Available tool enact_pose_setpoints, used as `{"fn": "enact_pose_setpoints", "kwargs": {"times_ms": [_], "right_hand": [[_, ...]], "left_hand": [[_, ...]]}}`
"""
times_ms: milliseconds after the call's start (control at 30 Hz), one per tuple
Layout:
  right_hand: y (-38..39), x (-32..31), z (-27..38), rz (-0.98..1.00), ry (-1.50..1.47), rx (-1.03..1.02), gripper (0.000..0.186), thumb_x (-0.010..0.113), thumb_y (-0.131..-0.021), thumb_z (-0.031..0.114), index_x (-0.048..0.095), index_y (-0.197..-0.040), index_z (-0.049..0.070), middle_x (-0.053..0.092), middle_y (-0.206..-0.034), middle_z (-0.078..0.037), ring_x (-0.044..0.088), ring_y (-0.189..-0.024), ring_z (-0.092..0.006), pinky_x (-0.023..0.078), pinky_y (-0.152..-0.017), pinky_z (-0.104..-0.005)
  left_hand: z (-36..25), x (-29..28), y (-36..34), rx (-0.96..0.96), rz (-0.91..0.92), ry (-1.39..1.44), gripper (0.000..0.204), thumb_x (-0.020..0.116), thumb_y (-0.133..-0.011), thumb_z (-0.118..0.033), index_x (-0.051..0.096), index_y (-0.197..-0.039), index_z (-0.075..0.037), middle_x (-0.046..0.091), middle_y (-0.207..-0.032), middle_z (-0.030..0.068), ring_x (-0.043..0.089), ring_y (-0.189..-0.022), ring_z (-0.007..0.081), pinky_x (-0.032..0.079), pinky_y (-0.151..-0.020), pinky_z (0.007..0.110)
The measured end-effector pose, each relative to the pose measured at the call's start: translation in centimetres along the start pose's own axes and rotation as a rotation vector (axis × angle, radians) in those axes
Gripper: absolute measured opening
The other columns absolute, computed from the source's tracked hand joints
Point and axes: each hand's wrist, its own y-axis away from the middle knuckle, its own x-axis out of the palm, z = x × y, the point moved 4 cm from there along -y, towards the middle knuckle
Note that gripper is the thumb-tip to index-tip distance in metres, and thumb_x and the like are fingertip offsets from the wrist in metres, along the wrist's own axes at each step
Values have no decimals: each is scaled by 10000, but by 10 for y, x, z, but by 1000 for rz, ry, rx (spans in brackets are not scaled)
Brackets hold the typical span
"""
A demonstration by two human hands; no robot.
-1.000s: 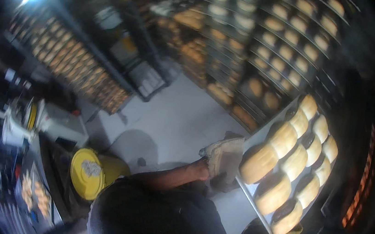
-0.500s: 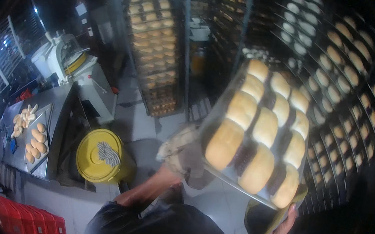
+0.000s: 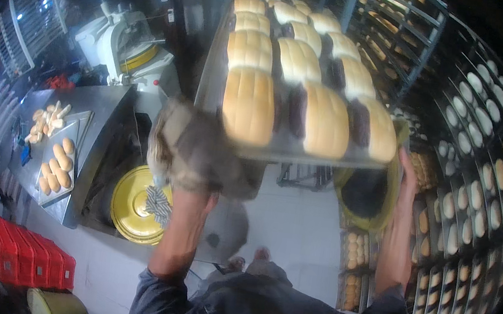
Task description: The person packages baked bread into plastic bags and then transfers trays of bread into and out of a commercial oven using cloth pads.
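Observation:
A metal baking tray [image 3: 291, 158] of golden bread loaves [image 3: 248, 106] is lifted in front of me, its far end up at a tall rack. Dark strips show along the loaves' sides. My left hand [image 3: 196, 196] grips the tray's near left corner through a bulky grey-brown cloth [image 3: 194, 144], which hides most of the fingers. At the near right corner, my right hand [image 3: 408, 178] holds the tray with a dark, yellow-edged pad [image 3: 364, 191] between. Its fingers wrap up along the side.
Racks of pale rolls [image 3: 494, 110] line the right side. A steel table [image 3: 109, 100] with rolls [image 3: 59, 163] stands left, a white machine [image 3: 122, 43] behind it. Below are a yellow-lidded bin [image 3: 130, 211] with a striped cloth [image 3: 158, 205] and red crates [image 3: 23, 252].
The tray has swung left and forward, from the right-hand racks to the rack straight ahead, and sits more level. Both hands have kept hold of it and moved along with it.

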Motion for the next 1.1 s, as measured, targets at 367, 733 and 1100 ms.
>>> {"fn": "enact_pose_setpoints", "kwargs": {"times_ms": [367,733,1100], "right_hand": [[-217,86,62,234,188,-121,388,699,-818,322,640,-1104,65,659,-1029,-52,612,-931,-179,472,-854,-309],[-317,120,44,196,329,-260,467,648,-852,372,614,-1174,35,615,-1147,-71,582,-1011,-189,451,-891,-317],[-238,95,50,94,221,-296,383,587,-907,299,617,-1167,20,643,-1113,-92,619,-983,-202,484,-870,-326]], "left_hand": [[78,70,-156,-251,-159,738,280,545,-955,-268,562,-1145,-64,633,-1079,99,615,-982,251,528,-832,405],[139,68,-256,-65,-10,394,302,543,-951,-281,552,-1149,-52,623,-1059,89,607,-964,243,513,-823,391],[82,57,-178,490,89,-872,407,597,-822,-95,515,-1212,-9,598,-1106,164,583,-1029,340,491,-839,419]]}}
